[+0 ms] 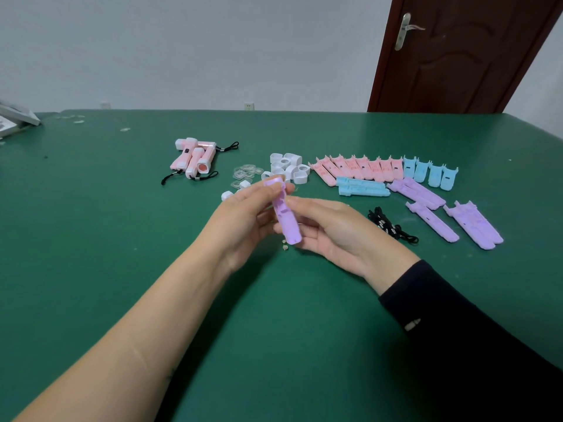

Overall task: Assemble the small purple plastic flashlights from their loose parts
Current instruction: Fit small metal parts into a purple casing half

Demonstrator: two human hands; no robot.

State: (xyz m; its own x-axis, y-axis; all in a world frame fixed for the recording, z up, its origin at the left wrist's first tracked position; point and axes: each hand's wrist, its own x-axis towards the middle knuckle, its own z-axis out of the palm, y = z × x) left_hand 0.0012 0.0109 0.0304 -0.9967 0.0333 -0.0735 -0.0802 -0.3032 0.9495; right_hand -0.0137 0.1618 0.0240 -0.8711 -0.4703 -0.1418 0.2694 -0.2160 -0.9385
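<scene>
Purple shell (285, 214) held upright above green table (122, 239); left hand (243, 220) pinches its top end, right hand (332, 229) curls round lower part; spare purple shells (451, 214) lie well apart at right, white caps (288, 167) beyond hands

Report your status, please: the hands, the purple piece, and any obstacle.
Left hand pinches purple flashlight body at top end; right hand holds lower part. Small loose bits on green table below; white caps just beyond.
</scene>
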